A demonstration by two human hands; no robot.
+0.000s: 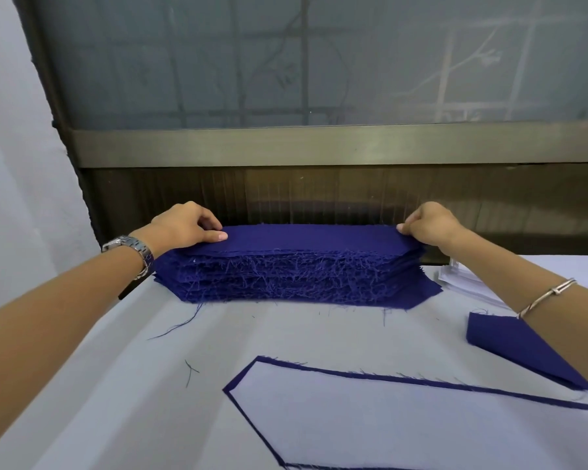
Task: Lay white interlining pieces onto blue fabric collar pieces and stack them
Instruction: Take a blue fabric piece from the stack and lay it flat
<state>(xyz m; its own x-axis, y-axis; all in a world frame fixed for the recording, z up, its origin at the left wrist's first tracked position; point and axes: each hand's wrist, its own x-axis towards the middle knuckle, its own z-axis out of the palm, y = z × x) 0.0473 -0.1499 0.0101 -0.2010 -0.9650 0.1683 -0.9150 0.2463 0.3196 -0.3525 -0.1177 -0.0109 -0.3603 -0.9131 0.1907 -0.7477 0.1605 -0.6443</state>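
The left grip [190, 227] and right grip [430, 225] are each pinching one end of the top blue piece [309, 237] on the tall stack [286, 276], which is sitting at the tabletop's [99, 385] far edge. Nearer, an interlining [387, 432] is lying on a collar piece [240, 375], whose blue rim is showing around it.

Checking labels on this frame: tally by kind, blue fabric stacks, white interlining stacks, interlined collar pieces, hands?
Blue fabric stacks: 2 (tall stack, smaller stack)
White interlining stacks: 1
Interlined collar pieces: 1
Hands: 2 (left hand, right hand, each pinching an end of the tall stack's top piece)
Total: 6
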